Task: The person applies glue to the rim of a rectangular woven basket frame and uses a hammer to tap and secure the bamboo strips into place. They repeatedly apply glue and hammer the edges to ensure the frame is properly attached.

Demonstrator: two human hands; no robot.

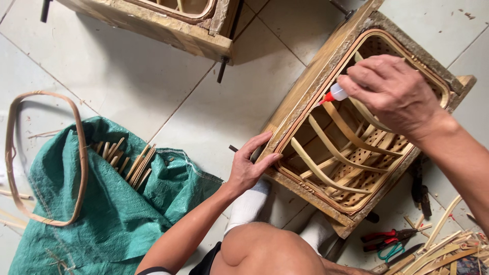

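A wooden mould box (305,89) stands tilted on the tiled floor, with a bamboo basket frame (346,153) of curved strips set inside it. My left hand (250,165) rests flat on the box's near left rim, fingers spread over the edge. My right hand (392,91) is closed around a small white glue bottle (336,94). Its red nozzle touches the basket's upper rim strip. My knee and white sock show just below the box.
A green woven sack (112,214) lies at the left, holding several short bamboo slats (127,160). A bent bamboo hoop (48,158) lies over it. A second wooden mould (168,23) sits at the top. Red-handled pliers (389,237) and bamboo offcuts (448,249) lie at the lower right.
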